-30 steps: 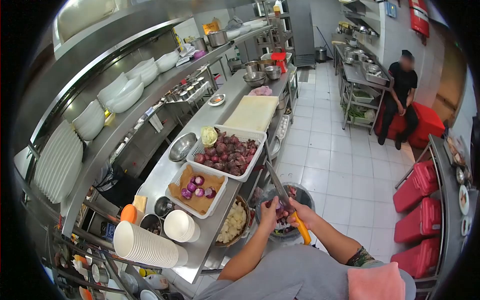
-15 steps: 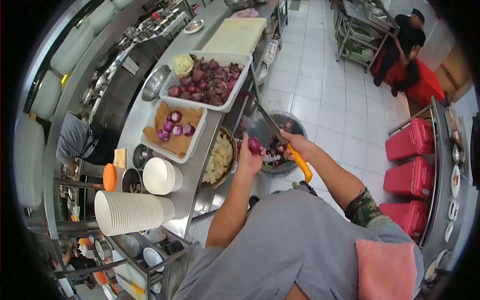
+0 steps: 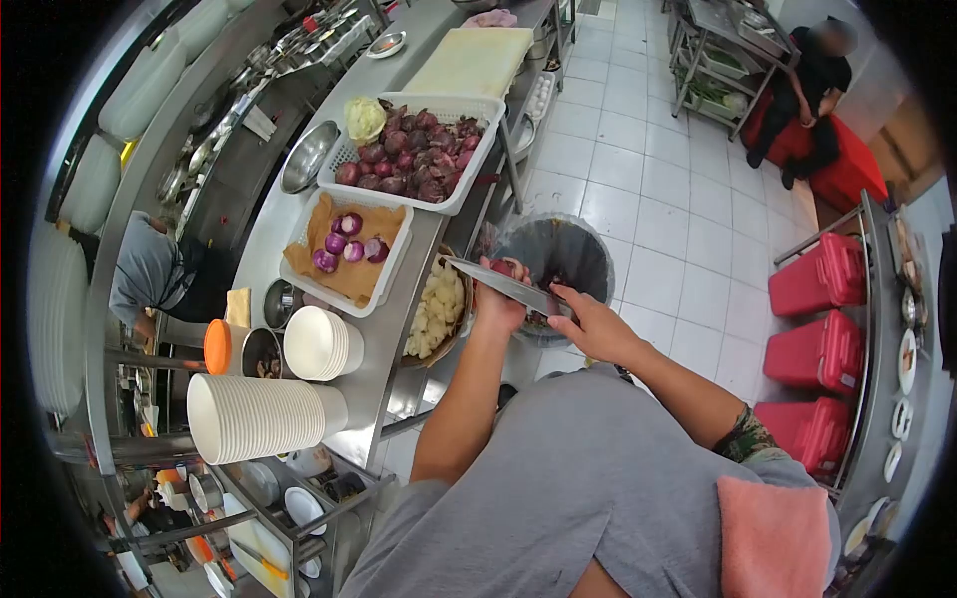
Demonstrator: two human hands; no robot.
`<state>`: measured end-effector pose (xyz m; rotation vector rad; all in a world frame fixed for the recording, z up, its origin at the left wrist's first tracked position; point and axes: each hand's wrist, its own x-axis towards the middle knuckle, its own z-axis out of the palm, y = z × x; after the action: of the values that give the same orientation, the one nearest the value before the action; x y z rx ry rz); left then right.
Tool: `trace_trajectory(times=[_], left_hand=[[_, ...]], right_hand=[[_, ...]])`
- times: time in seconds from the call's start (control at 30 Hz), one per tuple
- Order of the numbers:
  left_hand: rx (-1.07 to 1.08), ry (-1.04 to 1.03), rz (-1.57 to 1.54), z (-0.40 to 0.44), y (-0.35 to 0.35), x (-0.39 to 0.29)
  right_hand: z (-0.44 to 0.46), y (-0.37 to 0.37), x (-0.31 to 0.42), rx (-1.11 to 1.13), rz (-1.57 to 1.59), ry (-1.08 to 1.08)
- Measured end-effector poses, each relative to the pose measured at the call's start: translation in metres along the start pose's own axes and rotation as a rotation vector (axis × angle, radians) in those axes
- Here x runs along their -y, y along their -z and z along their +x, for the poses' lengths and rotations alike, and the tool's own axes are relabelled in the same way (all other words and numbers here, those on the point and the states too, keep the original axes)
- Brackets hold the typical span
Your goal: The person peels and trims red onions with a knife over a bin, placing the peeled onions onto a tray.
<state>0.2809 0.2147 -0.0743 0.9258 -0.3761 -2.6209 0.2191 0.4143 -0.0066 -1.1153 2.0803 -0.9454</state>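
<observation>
My left hand (image 3: 500,311) is closed around a red onion (image 3: 510,266), which shows only in part behind the blade. In my right hand (image 3: 598,329) is a large kitchen knife (image 3: 506,284), its handle covered by the fingers. The blade lies across in front of the onion, tip toward the counter; whether its edge touches the onion I cannot tell. Just beyond both hands stands a grey bin (image 3: 588,261) with dark scraps inside. Left of my left hand, a bowl holds pale peeled pieces (image 3: 436,311).
On the steel counter (image 3: 404,284) stand a white basket (image 3: 486,112) of unpeeled red onions with a pale cabbage-like head, a smaller basket (image 3: 394,261) with several peeled onions on brown paper, and stacked white tubs (image 3: 261,419). Red coolers (image 3: 817,274) line the right. A person (image 3: 812,100) sits at the back.
The knife has swung from pointing away over the bin to lying across the onion, tip to the left. My right hand has turned, hiding the yellow handle.
</observation>
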Motion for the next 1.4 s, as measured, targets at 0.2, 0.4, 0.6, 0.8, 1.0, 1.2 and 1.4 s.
trace_trajectory(times=[0.2, 0.4, 0.6, 0.8, 1.0, 1.2, 1.4], left_hand=[[-0.055, -0.022, 0.069, -0.003, -0.008, 0.002], [-0.004, -0.093, 0.087, 0.0, -0.005, 0.001], [0.134, -0.229, 0.219, 0.011, 0.008, 0.007], [0.036, -0.293, 0.326, 0.003, 0.001, 0.029], [-0.096, -0.263, 0.426, -0.014, -0.021, 0.047], [0.026, -0.125, 0.478, -0.003, -0.01, 0.026], [0.052, -0.074, 0.422, -0.02, -0.03, 0.012]], right_hand=[[-0.004, 0.001, -0.004, 0.03, -0.028, -0.028], [-0.004, 0.001, 0.003, 0.028, -0.018, -0.017], [0.013, -0.008, -0.004, -0.005, 0.0, 0.024], [0.029, -0.011, -0.006, -0.054, 0.025, 0.036], [0.059, -0.03, -0.036, -0.127, 0.268, 0.01], [0.042, 0.021, 0.0, 0.131, 0.986, -0.351], [0.043, 0.025, -0.009, 0.214, 1.15, -0.35]])
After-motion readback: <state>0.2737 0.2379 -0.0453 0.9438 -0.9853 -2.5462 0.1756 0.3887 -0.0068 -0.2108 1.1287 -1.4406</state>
